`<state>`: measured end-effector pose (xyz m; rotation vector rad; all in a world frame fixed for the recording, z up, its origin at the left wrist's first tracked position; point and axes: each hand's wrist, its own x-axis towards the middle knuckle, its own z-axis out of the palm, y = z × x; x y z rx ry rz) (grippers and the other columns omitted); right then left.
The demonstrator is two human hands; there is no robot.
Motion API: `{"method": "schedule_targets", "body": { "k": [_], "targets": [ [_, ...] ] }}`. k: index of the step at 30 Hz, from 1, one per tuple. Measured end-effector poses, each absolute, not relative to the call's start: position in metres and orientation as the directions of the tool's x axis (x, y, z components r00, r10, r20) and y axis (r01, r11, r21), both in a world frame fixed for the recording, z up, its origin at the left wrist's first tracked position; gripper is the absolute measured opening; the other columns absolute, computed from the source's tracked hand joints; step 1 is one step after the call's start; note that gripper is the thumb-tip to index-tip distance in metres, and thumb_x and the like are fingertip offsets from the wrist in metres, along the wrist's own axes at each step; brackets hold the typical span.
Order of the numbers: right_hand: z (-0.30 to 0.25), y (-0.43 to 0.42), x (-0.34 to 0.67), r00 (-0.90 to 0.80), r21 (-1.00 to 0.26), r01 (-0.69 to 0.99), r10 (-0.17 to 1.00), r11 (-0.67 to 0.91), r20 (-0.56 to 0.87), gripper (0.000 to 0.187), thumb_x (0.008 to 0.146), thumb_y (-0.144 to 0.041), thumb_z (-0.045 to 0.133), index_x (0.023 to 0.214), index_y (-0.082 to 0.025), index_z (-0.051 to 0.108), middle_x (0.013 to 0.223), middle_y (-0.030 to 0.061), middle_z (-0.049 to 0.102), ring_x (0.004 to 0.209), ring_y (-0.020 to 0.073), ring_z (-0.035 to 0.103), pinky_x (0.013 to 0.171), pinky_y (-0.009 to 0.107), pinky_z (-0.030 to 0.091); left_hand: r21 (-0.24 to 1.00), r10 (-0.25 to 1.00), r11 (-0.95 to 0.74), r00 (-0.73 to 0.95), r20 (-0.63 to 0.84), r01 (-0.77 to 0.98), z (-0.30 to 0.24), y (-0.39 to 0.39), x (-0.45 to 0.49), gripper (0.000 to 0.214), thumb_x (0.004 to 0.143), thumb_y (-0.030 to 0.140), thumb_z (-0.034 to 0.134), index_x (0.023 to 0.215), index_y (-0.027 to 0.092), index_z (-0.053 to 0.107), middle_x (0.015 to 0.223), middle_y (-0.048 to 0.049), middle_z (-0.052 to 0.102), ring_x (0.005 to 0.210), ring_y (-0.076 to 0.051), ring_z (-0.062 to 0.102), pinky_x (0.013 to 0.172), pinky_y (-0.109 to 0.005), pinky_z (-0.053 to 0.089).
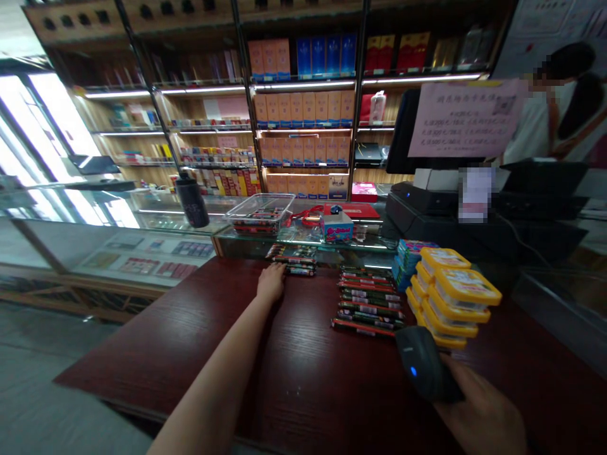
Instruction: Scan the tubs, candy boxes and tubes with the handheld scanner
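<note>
My right hand (pixel 478 398) is wrapped round a dark handheld barcode scanner (pixel 422 363) with a lit blue light. The scanner's head is close to the near end of a row of slim dark stick packets (pixel 370 303), laid side by side on the counter. Further off, my left hand (pixel 271 282) reaches out with its fingers laid by the left ends of a smaller pile of similar packets (pixel 298 262). Its fingertips are small and partly hidden, and I see nothing lifted in it.
Yellow-lidded tubs (pixel 455 297) stand stacked at the right, beside blue packs (pixel 410 259). Behind the dark wooden counter (pixel 190 341) is a glass case bearing a clear plastic box (pixel 260 212) and a small colourful box (pixel 336 227). A monitor (pixel 403 133) and a person (pixel 545 126) are at the right.
</note>
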<state>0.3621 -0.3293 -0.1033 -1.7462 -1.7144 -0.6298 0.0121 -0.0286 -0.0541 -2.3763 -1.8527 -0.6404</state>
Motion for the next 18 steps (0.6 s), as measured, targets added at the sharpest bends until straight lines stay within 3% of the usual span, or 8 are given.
{"method": "schedule_targets", "body": {
  "k": [5,11,15,18],
  "targets": [
    [-0.100,-0.329,0.361,0.044,-0.074,0.997,0.705,0.012,0.708,0.030,0.082,-0.032,0.048,0.103,-0.017,0.062,0.093,0.0083,0.072,0.078,0.0216,0.068,0.067,0.030,0.049,0.132,0.915,-0.225,0.163,0.370,0.965,-0.050,-0.038,0.005,0.029,0.083,0.018,0.050,0.109,0.025,0.061,0.118,-0.0105,0.053,0.112,-0.027,0.046,0.093,-0.037,0.039],
    [-0.093,-0.331,0.354,0.085,-0.083,0.996,0.714,-0.038,0.695,0.030,0.082,-0.031,0.047,0.104,-0.017,0.061,0.093,0.0078,0.072,0.075,0.0215,0.068,0.062,0.030,0.048,0.180,0.927,-0.277,0.213,0.309,0.944,-0.047,-0.056,0.001,0.023,0.079,0.010,0.052,0.100,0.017,0.059,0.103,-0.0085,0.061,0.100,-0.021,0.054,0.089,-0.030,0.040],
    [-0.090,-0.331,0.352,0.075,-0.057,0.997,0.706,-0.050,0.704,0.031,0.084,-0.033,0.045,0.103,-0.014,0.062,0.093,0.0113,0.072,0.075,0.0234,0.068,0.064,0.032,0.048,0.226,0.929,-0.232,0.147,0.338,0.946,-0.046,-0.080,0.002,0.023,0.078,0.017,0.058,0.100,0.015,0.062,0.102,-0.0102,0.062,0.099,-0.021,0.055,0.089,-0.029,0.041],
    [-0.092,-0.329,0.354,0.058,-0.029,0.998,0.690,-0.053,0.721,0.032,0.080,-0.035,0.051,0.101,-0.016,0.064,0.090,0.0090,0.073,0.071,0.0226,0.068,0.059,0.031,0.047,0.221,0.952,-0.153,0.084,0.295,0.963,-0.042,-0.102,0.002,0.020,0.079,0.022,0.059,0.095,0.017,0.068,0.098,-0.0101,0.063,0.095,-0.022,0.057,0.086,-0.030,0.042]
  ]
}}
